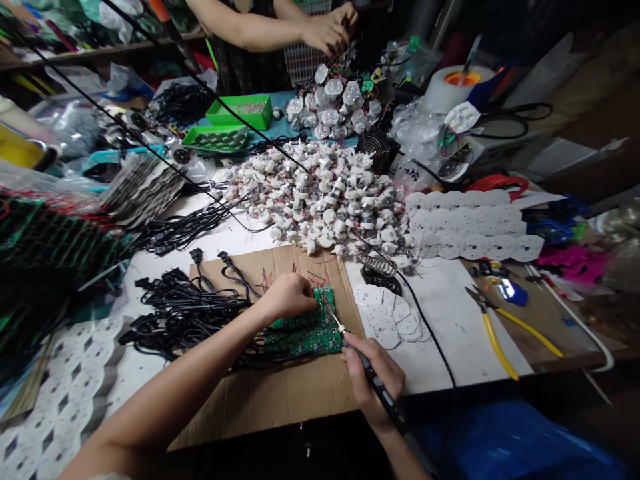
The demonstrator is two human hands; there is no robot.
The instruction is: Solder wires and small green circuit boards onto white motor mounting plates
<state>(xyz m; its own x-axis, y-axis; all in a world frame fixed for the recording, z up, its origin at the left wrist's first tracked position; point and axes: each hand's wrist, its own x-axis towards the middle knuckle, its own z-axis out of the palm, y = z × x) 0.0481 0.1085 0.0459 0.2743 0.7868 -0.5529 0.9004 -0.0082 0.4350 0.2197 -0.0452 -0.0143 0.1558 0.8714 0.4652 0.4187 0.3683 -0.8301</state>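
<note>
My right hand (373, 373) grips a dark soldering iron (371, 371) like a pen, its tip touching or just over the green circuit board panel (303, 340). Over the panel's upper part, my left hand (290, 295) is closed, fingertips pressed together; what they hold, if anything, is hidden. Thin red wires (317, 279) stick up from the panel's far edge. Black power cords with plugs (180, 303) lie bunched left of the panel, some reaching across it. Beneath everything is a sheet of brown cardboard (300, 393).
A heap of small white parts with wires (325, 193) stands beyond the cardboard. Yellow-handled pliers (493, 320), white perforated discs (387, 317) and wavy-edged white sheets (470, 227) lie to the right. Stacked white sheets (55, 393) lie at left. Across the table are another person's hands (330, 30).
</note>
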